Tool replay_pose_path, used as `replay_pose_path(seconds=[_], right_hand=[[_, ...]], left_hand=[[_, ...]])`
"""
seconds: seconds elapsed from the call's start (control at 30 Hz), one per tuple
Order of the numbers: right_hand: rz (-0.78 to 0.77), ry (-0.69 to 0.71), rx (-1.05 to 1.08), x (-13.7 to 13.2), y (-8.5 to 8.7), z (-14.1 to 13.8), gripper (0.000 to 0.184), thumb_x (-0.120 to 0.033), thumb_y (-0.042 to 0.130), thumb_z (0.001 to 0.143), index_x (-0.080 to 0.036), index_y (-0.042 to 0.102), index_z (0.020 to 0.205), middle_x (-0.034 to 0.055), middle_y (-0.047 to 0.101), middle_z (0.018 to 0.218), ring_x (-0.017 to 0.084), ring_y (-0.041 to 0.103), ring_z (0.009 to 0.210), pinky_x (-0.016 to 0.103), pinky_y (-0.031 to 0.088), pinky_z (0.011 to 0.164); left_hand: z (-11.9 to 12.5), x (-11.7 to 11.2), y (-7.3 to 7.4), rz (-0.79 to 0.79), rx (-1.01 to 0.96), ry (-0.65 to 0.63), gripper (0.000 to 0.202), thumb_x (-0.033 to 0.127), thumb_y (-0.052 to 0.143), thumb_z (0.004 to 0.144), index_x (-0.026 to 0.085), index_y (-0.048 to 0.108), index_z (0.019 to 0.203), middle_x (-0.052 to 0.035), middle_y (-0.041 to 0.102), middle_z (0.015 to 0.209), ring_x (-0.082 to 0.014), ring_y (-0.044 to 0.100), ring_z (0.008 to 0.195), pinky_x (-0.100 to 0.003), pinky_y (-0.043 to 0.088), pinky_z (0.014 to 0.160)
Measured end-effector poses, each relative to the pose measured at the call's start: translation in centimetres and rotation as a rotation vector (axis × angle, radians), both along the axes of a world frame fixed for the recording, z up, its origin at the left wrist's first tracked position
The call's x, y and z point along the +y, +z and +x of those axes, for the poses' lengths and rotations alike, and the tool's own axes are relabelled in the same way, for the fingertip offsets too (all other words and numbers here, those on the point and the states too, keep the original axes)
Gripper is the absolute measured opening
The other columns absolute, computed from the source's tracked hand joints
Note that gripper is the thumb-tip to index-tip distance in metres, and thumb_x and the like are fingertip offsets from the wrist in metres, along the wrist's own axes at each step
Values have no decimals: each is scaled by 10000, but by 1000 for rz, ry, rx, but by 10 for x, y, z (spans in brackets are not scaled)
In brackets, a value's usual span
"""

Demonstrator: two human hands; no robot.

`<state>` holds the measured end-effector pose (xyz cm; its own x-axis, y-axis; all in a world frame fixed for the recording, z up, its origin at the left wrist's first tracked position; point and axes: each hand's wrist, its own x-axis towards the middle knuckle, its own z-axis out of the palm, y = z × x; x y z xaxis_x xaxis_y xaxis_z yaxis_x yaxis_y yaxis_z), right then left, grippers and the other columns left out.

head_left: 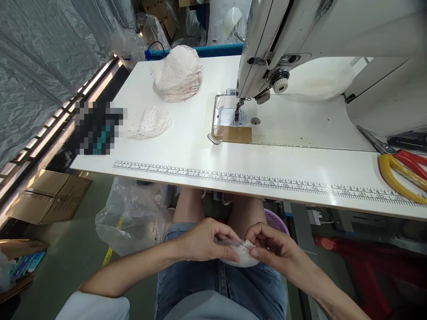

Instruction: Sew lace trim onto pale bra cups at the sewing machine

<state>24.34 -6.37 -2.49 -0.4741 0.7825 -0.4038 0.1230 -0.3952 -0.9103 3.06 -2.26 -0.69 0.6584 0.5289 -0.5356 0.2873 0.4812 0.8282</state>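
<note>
Both hands low over my lap, below counter point(187, 146) near edge. Left hand point(203, 242): grip pinching white lace piece point(243, 258) at its left side. Right hand point(273, 246): grip pinching same piece at its right side, thumb and forefinger pressed together on it. Piece lies between hands, above denim shorts point(253, 284). On counter: lace stack point(178, 73) toward far left corner, flat lace cup point(148, 122) near left edge, sewing machine point(300, 40) along far edge, scissors point(403, 171) at right edge.
</note>
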Motion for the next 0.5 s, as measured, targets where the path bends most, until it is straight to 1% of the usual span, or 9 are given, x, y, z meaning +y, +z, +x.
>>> replay_pose_path(seconds=[0.07, 0.13, 0.2, 0.23, 0.37, 0.5], right_hand=[[89, -26, -54, -2, -1, 0, 221, -414, 596, 856, -214, 541, 933, 2, 522, 782, 135, 473, 673, 242, 401, 583], [194, -42, -120, -5, -1, 0, 193, -370, 613, 852, -234, 519, 952, 16, 535, 894, 126, 471, 671, 240, 415, 591], [283, -62, -171, -7, -1, 0, 196, -340, 639, 838, -249, 500, 944, 28, 510, 1011, 116, 462, 663, 236, 416, 583], [316, -68, -190, -7, -1, 0, 199, -334, 645, 835, -252, 493, 933, 31, 492, 1033, 117, 461, 668, 234, 411, 575], [397, -30, -272, -9, -1, -3, 147, -322, 615, 862, -247, 492, 889, 25, 471, 944, 144, 473, 717, 240, 376, 566], [427, -21, -257, -7, 0, -8, 160, -308, 578, 888, -228, 481, 790, 11, 486, 819, 153, 484, 711, 242, 363, 556]], left_hand=[[1, -1, -2, 5, 16, 34, 296, 285, 756, 659, 105, 728, 892, -55, 695, 785, -144, 591, 704, -214, 432, 653], [2, -1, -3, 40, 35, 43, 284, 299, 746, 671, 98, 731, 871, -60, 692, 758, -150, 592, 689, -218, 430, 635], [1, -1, -2, 83, 47, 34, 265, 290, 735, 682, 100, 732, 867, -61, 692, 751, -155, 594, 692, -220, 429, 633], [1, 0, -1, 98, 51, 31, 250, 279, 728, 688, 102, 733, 864, -61, 693, 756, -157, 596, 700, -220, 431, 638], [1, 0, 2, 109, 57, 56, 210, 246, 703, 703, 107, 730, 858, -63, 699, 796, -157, 603, 727, -214, 435, 648], [1, -1, -1, 155, 106, 88, 222, 266, 716, 689, 111, 726, 847, -59, 699, 798, -159, 602, 731, -215, 425, 647]])
